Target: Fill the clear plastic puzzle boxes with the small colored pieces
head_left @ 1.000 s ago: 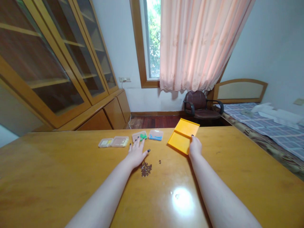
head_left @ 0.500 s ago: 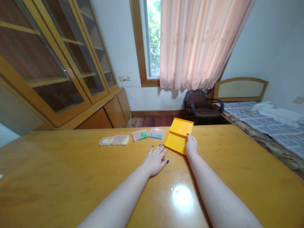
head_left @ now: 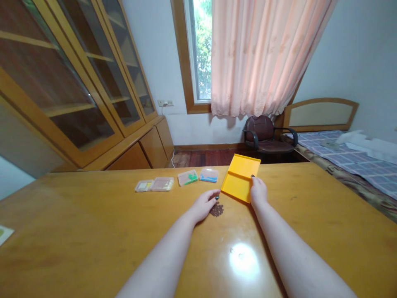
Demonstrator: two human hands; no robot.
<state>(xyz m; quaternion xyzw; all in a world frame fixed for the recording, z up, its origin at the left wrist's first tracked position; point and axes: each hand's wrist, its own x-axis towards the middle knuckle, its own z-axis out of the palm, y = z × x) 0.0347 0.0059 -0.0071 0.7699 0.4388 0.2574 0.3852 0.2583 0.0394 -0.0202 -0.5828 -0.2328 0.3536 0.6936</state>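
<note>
One hand, the right hand [head_left: 259, 193], has its fingers holding a yellow tray [head_left: 237, 187] by its right side. The left hand [head_left: 203, 205] is bent next to a little pile of brown bits [head_left: 217, 210], and I cannot tell if its fingers pinch any. The pile sits on the shiny counter [head_left: 93, 231], near the tray's bottom left corner. Farther back are a box with green bits [head_left: 182, 179], a box with blue bits [head_left: 208, 171] and an open clear box [head_left: 161, 183].

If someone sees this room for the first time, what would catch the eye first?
Probably the yellow tray, held by the right hand near the far edge of the table. Next comes the heap of small brown pieces beside the left hand. A pink curtain hangs behind.
</note>
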